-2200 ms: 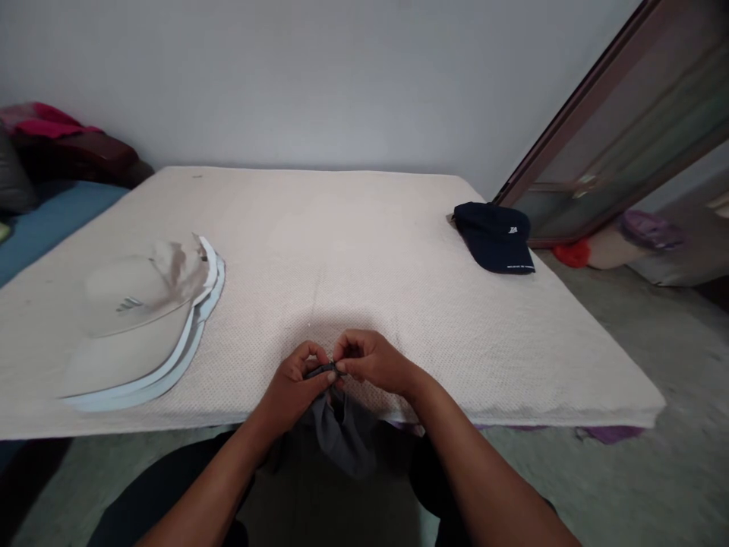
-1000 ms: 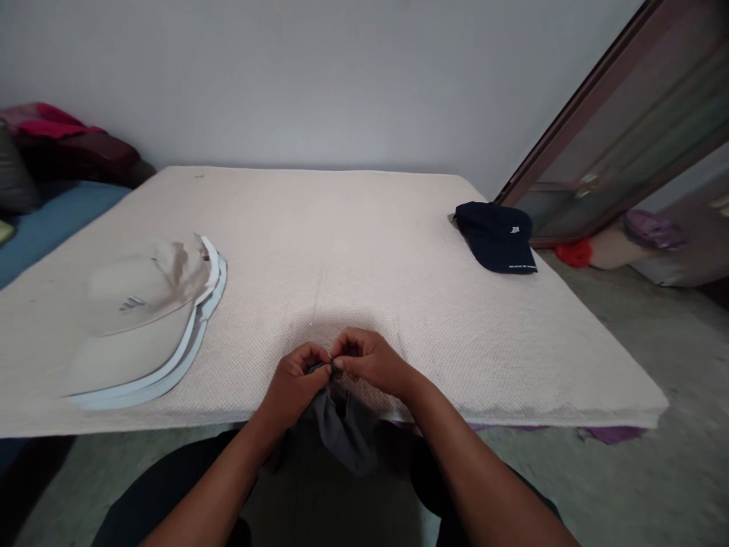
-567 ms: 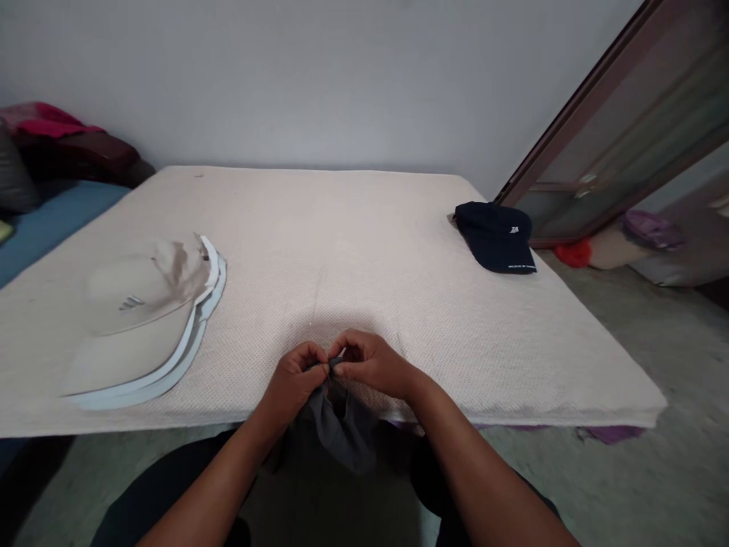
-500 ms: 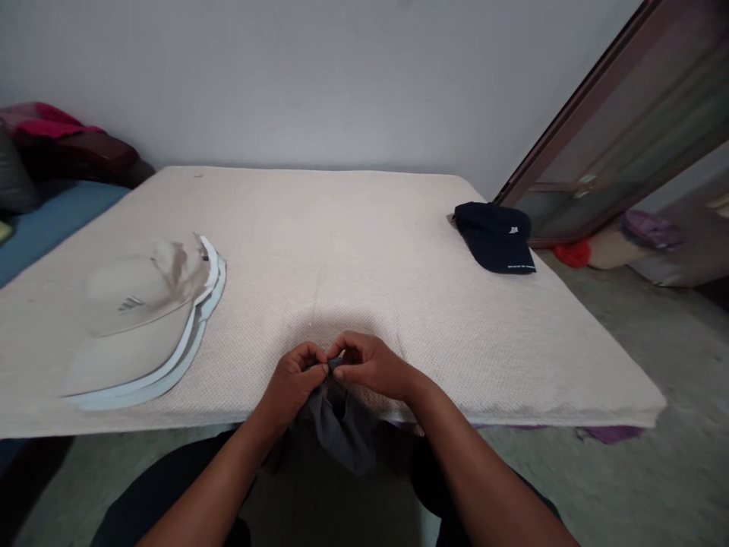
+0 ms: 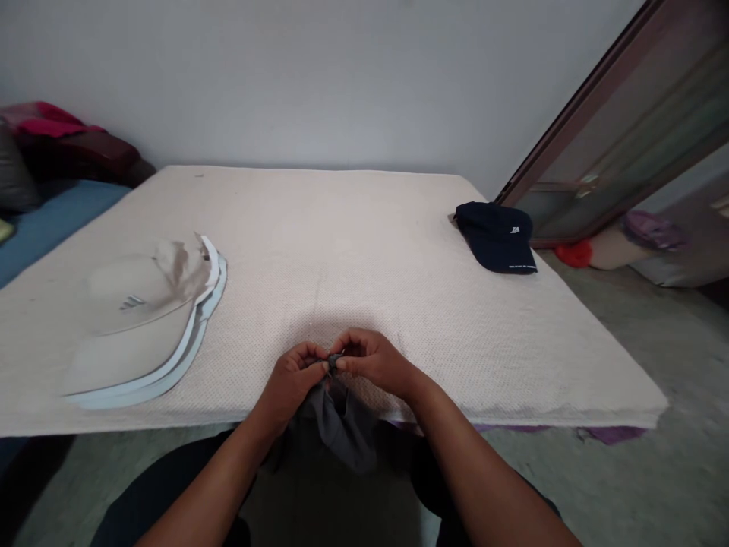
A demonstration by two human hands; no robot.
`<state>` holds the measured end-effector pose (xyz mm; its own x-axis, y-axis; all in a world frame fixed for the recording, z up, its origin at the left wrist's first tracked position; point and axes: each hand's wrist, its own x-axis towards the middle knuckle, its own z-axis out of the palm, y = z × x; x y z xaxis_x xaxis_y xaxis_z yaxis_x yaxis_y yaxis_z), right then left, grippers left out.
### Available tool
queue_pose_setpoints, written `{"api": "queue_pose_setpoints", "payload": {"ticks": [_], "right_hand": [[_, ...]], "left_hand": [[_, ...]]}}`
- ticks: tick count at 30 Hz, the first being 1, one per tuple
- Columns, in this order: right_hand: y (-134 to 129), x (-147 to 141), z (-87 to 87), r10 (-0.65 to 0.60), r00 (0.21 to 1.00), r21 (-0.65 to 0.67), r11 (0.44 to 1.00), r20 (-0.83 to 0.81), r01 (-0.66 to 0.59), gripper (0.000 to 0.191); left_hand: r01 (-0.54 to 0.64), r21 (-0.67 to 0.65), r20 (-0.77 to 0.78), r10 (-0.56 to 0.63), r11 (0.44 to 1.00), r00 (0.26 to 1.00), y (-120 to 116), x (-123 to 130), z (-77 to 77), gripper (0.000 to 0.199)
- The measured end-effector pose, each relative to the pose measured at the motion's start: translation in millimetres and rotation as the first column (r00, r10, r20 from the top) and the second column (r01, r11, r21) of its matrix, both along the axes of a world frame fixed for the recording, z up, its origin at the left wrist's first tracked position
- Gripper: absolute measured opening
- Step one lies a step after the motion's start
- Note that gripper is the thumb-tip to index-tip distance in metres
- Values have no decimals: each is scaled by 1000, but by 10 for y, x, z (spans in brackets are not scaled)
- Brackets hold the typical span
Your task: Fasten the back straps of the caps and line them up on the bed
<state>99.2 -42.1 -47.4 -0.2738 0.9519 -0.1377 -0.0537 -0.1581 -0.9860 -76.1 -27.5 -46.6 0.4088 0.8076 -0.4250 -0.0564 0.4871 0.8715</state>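
A dark grey cloth item [image 5: 347,433] hangs below the front edge of the covered table, its top pinched between my two hands. My left hand [image 5: 293,380] grips a small dark piece at its top between thumb and fingers. From the other side, my right hand [image 5: 373,361] pinches the same piece, the fingertips almost touching. Beige caps [image 5: 137,327] with pale blue edges lie stacked on the left of the table. On the right rests a dark navy cap [image 5: 495,237] with white lettering.
The table [image 5: 342,228] has a cream textured cover and backs onto a grey wall. Blue bedding [image 5: 74,220] and red cloth lie at the far left. At the right are a brown-framed door [image 5: 592,144] and purple and red items on the floor.
My right hand has risen very slightly, and the small dark piece between my fingertips shows more. The caps stay where they were.
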Motion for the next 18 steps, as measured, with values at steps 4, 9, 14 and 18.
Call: {"api": "queue_pose_setpoints", "payload": {"ticks": [4,9,14,18], "right_hand": [[0,-10,-6,-28,999,13,1000,42,28,11],[3,-39,-17,-39,997,38,999,62,37,12],[18,-57,-21,-73,996,79,994,55,69,11],[29,-58,-18,-82,995,97,992,60,76,11]], "left_hand": [[20,-7,0,-20,1000,1000,0,-8,14,23],[23,31,-4,-23,999,1000,9,3,30,22],[29,197,-119,-6,980,993,19,-2,-36,19],[21,258,-156,21,966,988,3,-23,-83,21]]}}
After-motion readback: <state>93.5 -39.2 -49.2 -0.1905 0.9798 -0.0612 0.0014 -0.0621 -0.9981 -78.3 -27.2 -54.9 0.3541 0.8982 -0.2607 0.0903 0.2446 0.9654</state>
